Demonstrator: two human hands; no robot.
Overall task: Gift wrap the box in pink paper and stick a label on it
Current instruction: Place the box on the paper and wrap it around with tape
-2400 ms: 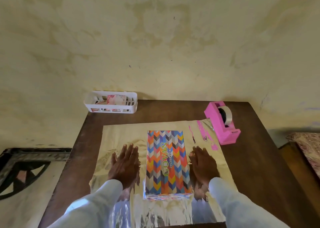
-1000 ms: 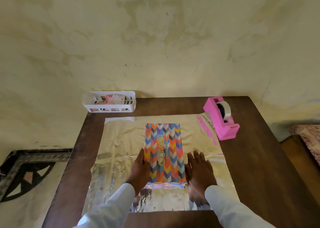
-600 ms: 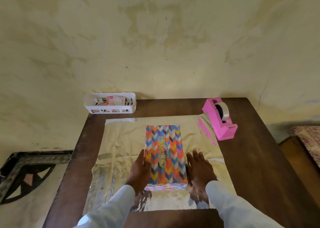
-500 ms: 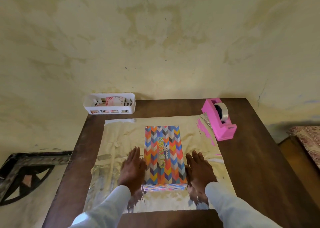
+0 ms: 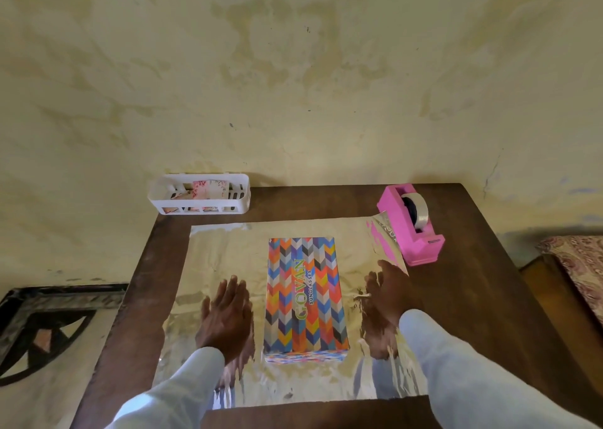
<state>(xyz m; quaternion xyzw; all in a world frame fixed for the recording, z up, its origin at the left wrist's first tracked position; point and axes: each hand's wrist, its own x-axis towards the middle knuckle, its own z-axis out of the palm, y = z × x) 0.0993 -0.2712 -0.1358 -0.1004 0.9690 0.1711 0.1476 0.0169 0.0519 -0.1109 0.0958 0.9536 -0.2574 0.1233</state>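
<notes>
The box (image 5: 306, 295) is lying in the middle of the paper (image 5: 228, 249), its long axis pointing away from the person. The left hand (image 5: 225, 317) is resting flat on the sheet just beside the box, fingers straight, holding nothing. The right hand (image 5: 388, 301) is lying flat too, empty, a little apart from the box and nearer the sheet's right edge. The paper is looking thin, crinkled and mirror-like; its pink face is showing only at the turned far corner beside the tape dispenser (image 5: 412, 229). The box is looking like stiff card with sharp edges.
</notes>
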